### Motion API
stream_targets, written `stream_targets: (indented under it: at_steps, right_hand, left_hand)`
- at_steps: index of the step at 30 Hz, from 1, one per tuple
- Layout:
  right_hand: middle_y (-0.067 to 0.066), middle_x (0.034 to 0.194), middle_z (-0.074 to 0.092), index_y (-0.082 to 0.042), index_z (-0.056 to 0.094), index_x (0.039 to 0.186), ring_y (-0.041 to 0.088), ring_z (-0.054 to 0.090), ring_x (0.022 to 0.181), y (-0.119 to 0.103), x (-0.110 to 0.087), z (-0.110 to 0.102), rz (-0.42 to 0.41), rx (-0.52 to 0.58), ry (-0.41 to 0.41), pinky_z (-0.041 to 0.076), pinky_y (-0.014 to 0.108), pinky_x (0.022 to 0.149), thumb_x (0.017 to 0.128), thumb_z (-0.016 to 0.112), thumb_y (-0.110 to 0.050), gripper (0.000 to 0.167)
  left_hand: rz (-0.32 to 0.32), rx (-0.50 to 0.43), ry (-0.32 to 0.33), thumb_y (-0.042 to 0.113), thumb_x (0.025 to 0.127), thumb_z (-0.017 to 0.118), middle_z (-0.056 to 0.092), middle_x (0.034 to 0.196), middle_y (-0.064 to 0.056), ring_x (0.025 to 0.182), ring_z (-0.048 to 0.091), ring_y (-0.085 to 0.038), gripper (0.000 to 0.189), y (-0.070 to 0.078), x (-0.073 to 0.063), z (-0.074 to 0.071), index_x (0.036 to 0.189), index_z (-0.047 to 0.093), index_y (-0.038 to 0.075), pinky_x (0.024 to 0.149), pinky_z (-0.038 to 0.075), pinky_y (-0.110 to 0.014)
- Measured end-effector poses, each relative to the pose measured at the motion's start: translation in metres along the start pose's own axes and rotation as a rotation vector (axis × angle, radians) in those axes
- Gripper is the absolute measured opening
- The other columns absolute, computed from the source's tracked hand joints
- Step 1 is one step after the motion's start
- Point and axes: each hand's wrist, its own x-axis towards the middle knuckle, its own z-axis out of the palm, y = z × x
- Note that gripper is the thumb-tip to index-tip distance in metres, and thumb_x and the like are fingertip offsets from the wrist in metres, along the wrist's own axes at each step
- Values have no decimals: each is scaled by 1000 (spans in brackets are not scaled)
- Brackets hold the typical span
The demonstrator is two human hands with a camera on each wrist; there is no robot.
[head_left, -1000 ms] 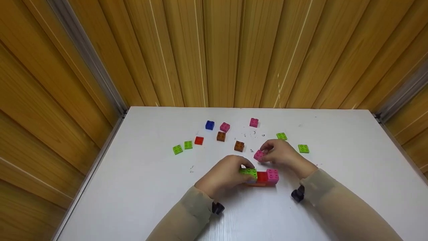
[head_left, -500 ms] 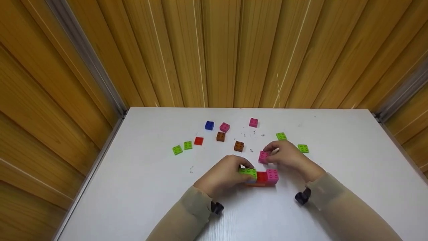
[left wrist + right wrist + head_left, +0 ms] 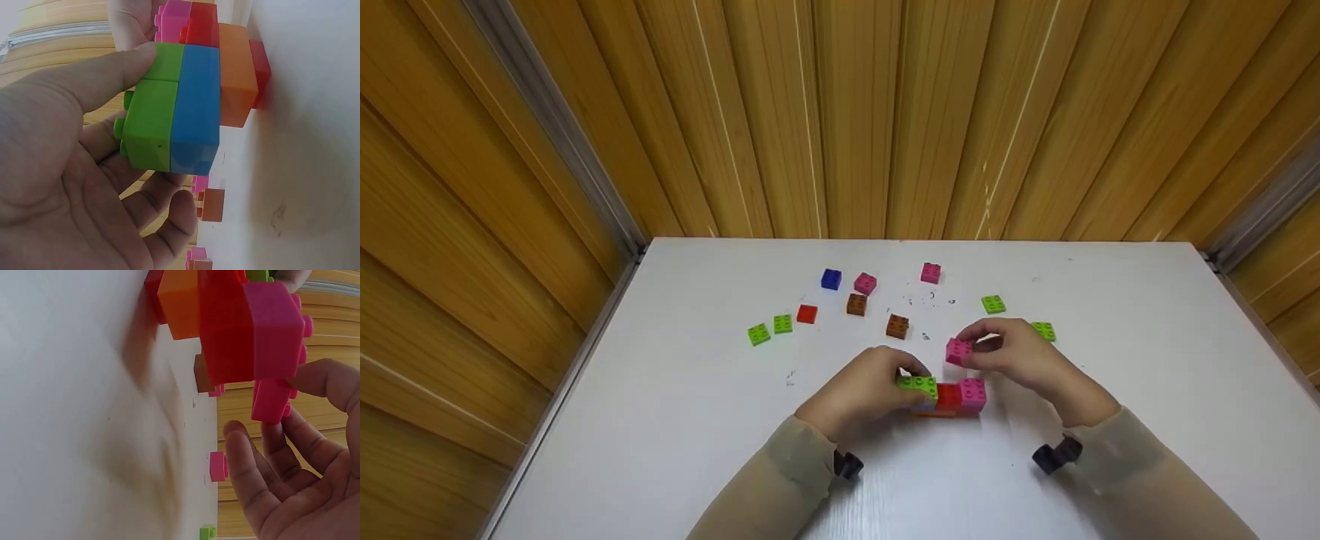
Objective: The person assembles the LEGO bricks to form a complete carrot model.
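Note:
My left hand [image 3: 862,390] grips a built stack of toy building bricks at its left end, thumb on the near side. In the left wrist view, light green bricks [image 3: 149,126] top a blue brick [image 3: 197,112], above an orange brick [image 3: 236,79] and a small red brick [image 3: 260,67] at the bottom. A pink brick [image 3: 973,391] caps the stack's right end, over a red brick [image 3: 228,332]. Just behind that end, my right hand [image 3: 1020,356] pinches a loose pink brick [image 3: 958,351] between thumb and fingers, studs up. Fingers partly hide both held pieces.
Behind the hands lie brown bricks [image 3: 897,326], a blue brick [image 3: 831,279] and two pink bricks [image 3: 931,273]. Flat green bricks [image 3: 759,334] and a flat red one [image 3: 807,314] are at left. Two green bricks [image 3: 994,304] lie right. Wood-patterned panels [image 3: 855,120] border the white table [image 3: 660,450].
My right hand has moved right and slightly nearer with the pink brick, which now appears raised behind the stack's right end. The left hand and the stack have stayed in place.

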Motion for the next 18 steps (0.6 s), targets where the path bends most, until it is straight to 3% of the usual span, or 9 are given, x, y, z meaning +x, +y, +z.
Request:
stream_targets:
  at_steps: [8,18]
  right_hand:
    - [12,134,78,-8,79,130,25,74,115,-5,-12,5,-22,25,-6,61,24,91,99,88,-30,39]
    - [12,125,80,-7,79,129,26,73,113,-7,-20,11,-51,69,-20,63,24,89,99,87,-23,36]
  left_hand:
    - [14,10,5,28,96,93,79,109,12,98,70,-14,20,1,-1,0,114,87,24,96,64,-33]
    - [32,20,9,29,96,92,78,108,12,97,69,-13,21,0,0,0,115,87,24,95,62,-32]
